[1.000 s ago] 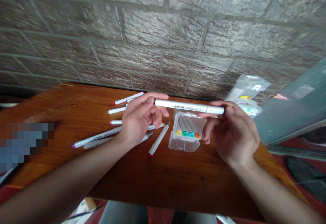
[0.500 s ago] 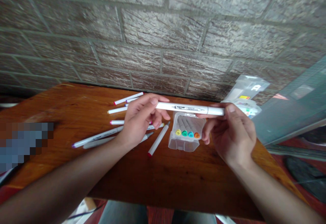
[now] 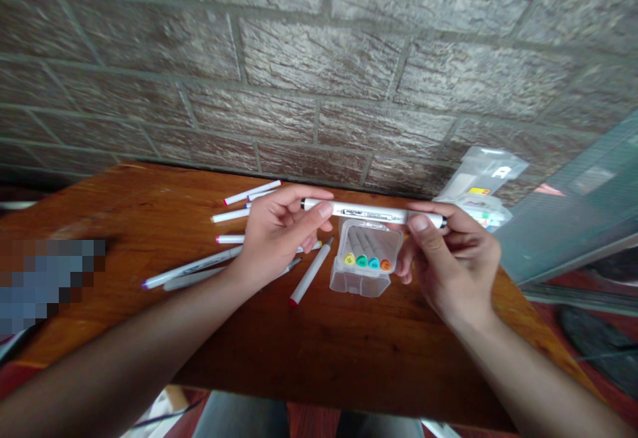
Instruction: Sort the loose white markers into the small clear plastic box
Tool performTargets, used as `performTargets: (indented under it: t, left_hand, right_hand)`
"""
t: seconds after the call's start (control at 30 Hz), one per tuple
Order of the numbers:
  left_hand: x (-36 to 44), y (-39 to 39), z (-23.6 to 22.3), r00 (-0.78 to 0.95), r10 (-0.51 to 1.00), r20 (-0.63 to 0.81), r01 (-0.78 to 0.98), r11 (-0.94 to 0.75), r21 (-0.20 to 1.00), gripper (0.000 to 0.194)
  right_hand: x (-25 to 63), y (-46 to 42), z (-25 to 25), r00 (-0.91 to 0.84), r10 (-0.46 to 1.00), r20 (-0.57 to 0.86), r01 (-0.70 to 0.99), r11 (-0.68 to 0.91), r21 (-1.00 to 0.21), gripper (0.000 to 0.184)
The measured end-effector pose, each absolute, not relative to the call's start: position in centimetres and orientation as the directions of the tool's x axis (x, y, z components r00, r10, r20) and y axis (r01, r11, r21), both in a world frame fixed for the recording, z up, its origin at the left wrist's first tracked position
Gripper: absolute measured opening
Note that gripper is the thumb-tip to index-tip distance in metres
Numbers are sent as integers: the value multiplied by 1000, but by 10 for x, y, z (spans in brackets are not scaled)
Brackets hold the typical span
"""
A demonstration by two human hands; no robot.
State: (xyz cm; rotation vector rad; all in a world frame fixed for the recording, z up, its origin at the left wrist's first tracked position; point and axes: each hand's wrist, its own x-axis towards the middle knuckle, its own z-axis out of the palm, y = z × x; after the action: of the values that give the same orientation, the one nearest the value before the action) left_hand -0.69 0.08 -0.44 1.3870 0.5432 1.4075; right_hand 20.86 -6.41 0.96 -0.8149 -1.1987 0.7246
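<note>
Clear case [image 3: 359,285] — four colour-ended markers [image 3: 361,261] inside; left hand [image 3: 272,235], right hand [image 3: 456,258] — both pinching white marker [image 3: 371,214].

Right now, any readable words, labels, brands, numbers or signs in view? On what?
None reads clearly enough to quote.
Held marker: dark barrel print, too blurred.
Coloured cap ends in the clear case: dark marks, too small.
Loose purple-ended marker: barrel print, too blurred.
Yellow label on the clear container, right: too small.
</note>
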Motion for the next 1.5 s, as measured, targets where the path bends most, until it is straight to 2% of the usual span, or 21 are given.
performTargets:
  t: [0.13, 0.3, 0.87, 1.17, 1.5]
  left_hand:
    - [-6, -1, -1, 208, 869, 449, -326, -371, 869, 27]
    - [-4, -2, 2, 199, 864, 463, -329, -386, 862, 24]
    - [-8, 1, -8, 223, 863, 452, -371, -354, 859, 18]
    - [-6, 1, -3, 208, 859, 468, -314, -395, 864, 22]
    - [-6, 0, -3, 191, 874, 447, -329, -372, 868, 21]
  right_hand:
    - [208, -64, 10, 221, 835, 504, -18, 520, -854, 20]
    - [208, -65, 11, 216, 837, 503, 29, 510, -860, 21]
    - [209, -64, 10, 199, 852, 484, -69, 504, -861, 16]
    - [208, -64, 11, 214, 837, 504, 19, 512, -859, 19]
    - [210, -65, 10, 175, 835, 521, -43, 535, -844, 16]
